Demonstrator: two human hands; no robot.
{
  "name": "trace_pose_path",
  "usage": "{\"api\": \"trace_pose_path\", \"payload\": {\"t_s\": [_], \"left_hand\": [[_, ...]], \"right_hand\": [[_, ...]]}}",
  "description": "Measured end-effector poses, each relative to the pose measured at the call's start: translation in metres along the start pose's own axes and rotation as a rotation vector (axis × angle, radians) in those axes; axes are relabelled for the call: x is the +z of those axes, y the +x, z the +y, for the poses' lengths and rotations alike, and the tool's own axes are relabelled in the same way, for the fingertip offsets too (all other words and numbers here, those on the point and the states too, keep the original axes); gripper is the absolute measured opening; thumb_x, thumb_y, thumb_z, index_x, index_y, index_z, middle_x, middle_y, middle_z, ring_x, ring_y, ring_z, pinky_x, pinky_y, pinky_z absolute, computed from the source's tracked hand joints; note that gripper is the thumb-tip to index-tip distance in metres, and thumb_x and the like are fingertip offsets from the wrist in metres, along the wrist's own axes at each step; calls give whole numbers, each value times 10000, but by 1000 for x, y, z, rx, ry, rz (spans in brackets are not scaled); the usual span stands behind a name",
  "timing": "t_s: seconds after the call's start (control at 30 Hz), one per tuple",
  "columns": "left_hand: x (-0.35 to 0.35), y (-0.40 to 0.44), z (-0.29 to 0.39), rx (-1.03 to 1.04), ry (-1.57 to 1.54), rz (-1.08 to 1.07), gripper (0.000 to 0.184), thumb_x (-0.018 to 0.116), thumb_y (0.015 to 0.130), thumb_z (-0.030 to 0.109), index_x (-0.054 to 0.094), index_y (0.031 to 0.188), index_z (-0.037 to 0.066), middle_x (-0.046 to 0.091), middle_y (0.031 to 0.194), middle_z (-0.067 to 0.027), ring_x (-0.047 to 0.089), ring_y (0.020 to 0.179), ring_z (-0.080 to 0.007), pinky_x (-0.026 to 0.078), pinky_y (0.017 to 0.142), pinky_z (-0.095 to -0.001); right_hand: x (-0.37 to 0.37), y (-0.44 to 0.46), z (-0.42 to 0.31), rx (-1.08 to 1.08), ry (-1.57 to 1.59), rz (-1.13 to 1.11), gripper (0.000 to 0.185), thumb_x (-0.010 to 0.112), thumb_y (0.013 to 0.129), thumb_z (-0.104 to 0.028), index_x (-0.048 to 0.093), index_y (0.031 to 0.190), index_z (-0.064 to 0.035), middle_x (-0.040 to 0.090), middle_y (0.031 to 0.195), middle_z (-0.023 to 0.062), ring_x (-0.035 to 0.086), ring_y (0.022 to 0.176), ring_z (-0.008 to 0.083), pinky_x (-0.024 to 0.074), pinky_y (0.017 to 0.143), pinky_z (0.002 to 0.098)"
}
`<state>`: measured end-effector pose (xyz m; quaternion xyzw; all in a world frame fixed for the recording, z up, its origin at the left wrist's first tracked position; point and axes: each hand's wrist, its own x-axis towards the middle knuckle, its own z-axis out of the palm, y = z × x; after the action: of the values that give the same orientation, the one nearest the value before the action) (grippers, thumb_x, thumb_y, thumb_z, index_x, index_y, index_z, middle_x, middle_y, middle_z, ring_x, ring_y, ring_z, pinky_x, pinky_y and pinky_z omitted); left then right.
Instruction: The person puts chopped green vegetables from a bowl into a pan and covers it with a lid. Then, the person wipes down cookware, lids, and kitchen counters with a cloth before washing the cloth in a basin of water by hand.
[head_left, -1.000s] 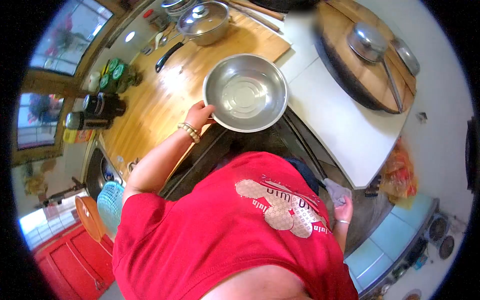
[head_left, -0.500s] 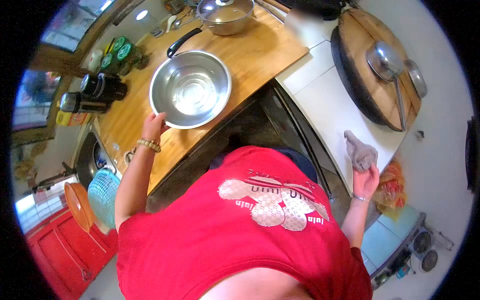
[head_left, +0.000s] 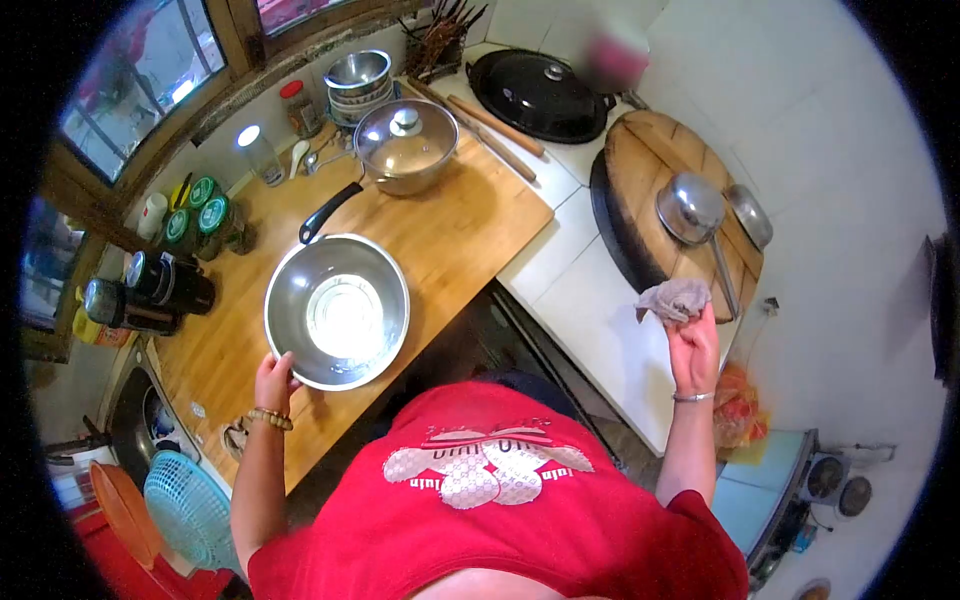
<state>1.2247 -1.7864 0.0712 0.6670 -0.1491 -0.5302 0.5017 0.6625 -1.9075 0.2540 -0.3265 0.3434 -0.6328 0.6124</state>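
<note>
Cloth point(head_left: 672, 299) and right hand point(head_left: 696, 352) have shifted toward the wooden lid point(head_left: 640, 195), the fingers pinching the cloth by the lid's near edge. With the left hand point(head_left: 274, 384) gripping the bowl point(head_left: 338, 312) by its rim near the board's point(head_left: 460, 215) front edge (resting or lifted, I cannot tell), neither hand is free.

Kitchen, home-style by the look: wooden worktop point(head_left: 455, 235), glass-lidded pan point(head_left: 408, 155), stacked bowls point(head_left: 358, 75), green-lidded jars point(head_left: 214, 216); sink point(head_left: 128, 420) at left, blue colander point(head_left: 188, 510) near it; black lidded pan point(head_left: 535, 95) on white tiled counter point(head_left: 590, 320), ladle point(head_left: 690, 208) on round wooden lid point(head_left: 648, 160).
</note>
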Motion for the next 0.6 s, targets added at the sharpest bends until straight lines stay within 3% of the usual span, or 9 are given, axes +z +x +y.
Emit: {"api": "trace_pose_path", "payload": {"t_s": [0.1,0.2,0.27,0.33,0.4,0.43,0.5,0.53,0.6], "left_hand": [[4,-4,8,-15,-1,68,112,539,854,184,541,824,76,513,666,26,495,547,-59,470,477,-199],[-16,4,1,-43,45,24,150,530,870,230,521,871,81,522,734,11,500,602,-69,475,492,-211],[-10,-8,20,73,120,220,140,533,868,180,502,903,47,538,856,-25,536,766,-113,486,643,-247],[-32,3,22,513,403,409,152,505,880,120,484,997,24,506,1043,-72,502,964,-166,422,834,-283],[15,-23,79,723,462,499,172,470,874,42,481,1045,22,451,1169,-106,454,1078,-199,338,936,-289],[43,-29,105,713,477,503,172,470,874,42,481,1045,22,451,1169,-106,454,1078,-199,338,936,-289],[100,-29,144,775,469,312,187,456,855,-3,487,1038,21,417,1224,-121,435,1116,-201,336,948,-296],[127,-22,153,765,484,317,187,456,855,-3,487,1038,21,417,1224,-121,435,1116,-201,336,948,-296],[178,0,170,736,461,65,213,465,824,-42,497,1025,24,430,1211,-128,446,1099,-201,347,936,-300]], "right_hand": [[10,41,-3,-100,-178,9,540,344,742,117,324,1259,-37,437,1223,108,467,1113,234,401,950,378],[13,91,-2,-186,-220,3,443,392,818,63,355,1244,-49,473,1181,90,501,1061,201,434,899,343],[16,131,0,-179,-266,17,413,414,835,39,371,1235,-51,487,1156,80,512,1035,189,442,878,329],[16,184,6,-172,-309,31,384,436,851,14,386,1227,-53,501,1131,70,524,1010,178,450,858,315],[11,247,21,-174,-427,21,347,466,862,-17,418,1205,-45,523,1094,60,542,957,164,457,824,297],[15,277,31,-177,-470,63,340,489,854,-40,436,1190,-32,538,1076,63,547,933,164,456,801,288],[15,343,60,-203,-667,170,347,540,821,-88,475,1153,-11,566,1035,76,558,893,172,452,763,279],[11,387,75,-243,-821,224,360,568,796,-113,497,1132,-3,581,1010,88,563,876,182,449,746,279],[2,464,110,-280,-914,197,390,597,743,-143,522,1100,-4,589,1004,127,569,878,218,444,761,297]]}}
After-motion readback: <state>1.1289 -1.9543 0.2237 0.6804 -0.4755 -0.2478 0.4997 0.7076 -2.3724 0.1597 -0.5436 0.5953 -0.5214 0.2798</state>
